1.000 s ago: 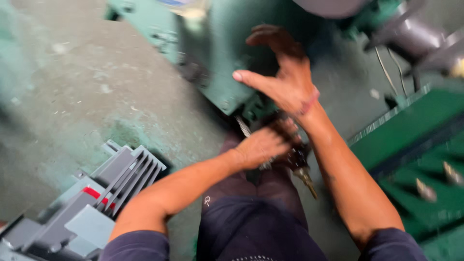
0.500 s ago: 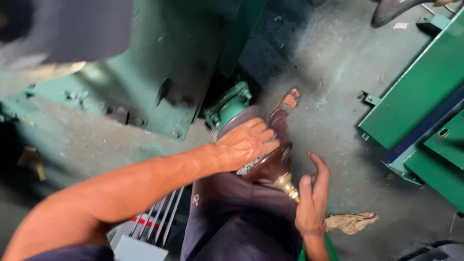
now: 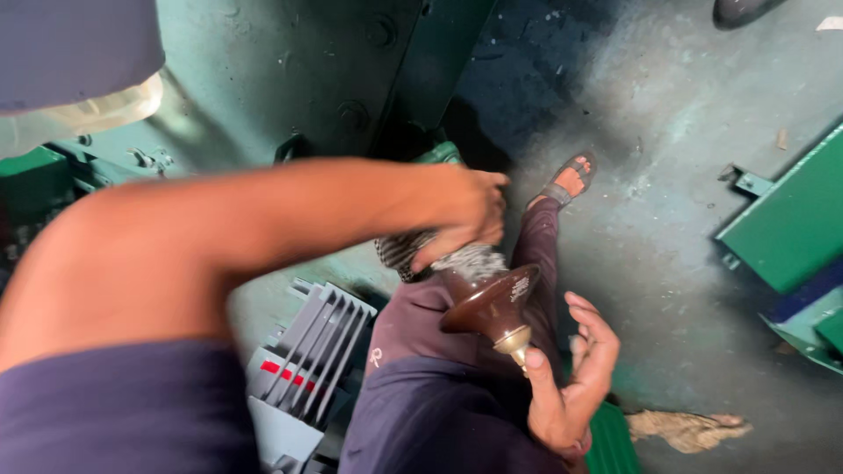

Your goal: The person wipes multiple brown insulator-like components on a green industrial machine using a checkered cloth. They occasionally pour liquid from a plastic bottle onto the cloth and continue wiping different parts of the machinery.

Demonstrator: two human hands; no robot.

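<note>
- The left hand reaches in from the left across the person's lap, its fingers curled shut around the top of a brown cone-shaped part.
- Pressed under that hand is a wad of grey, fuzzy scrubbing material, which lies against the upper end of the cone.
- The cone sits over the person's thigh, wide rim downward and tilted to the right; a small pale label with dark print is stuck on its flared side.
- A brass-coloured tip sticks out of the cone's lower end.
- The right hand is below it, palm up and fingers spread half open; its thumb touches the brass tip, and it grips nothing.
- The person wears dark purple trousers and a sandal on the outstretched foot.
- Beside the left knee stands a grey ribbed housing with a red stripe label on its side.
- A large green machine fills the upper left.
- A green metal frame stands at the right on the stained concrete floor.
- A dirty rag lies on the floor, near the right hand.
</note>
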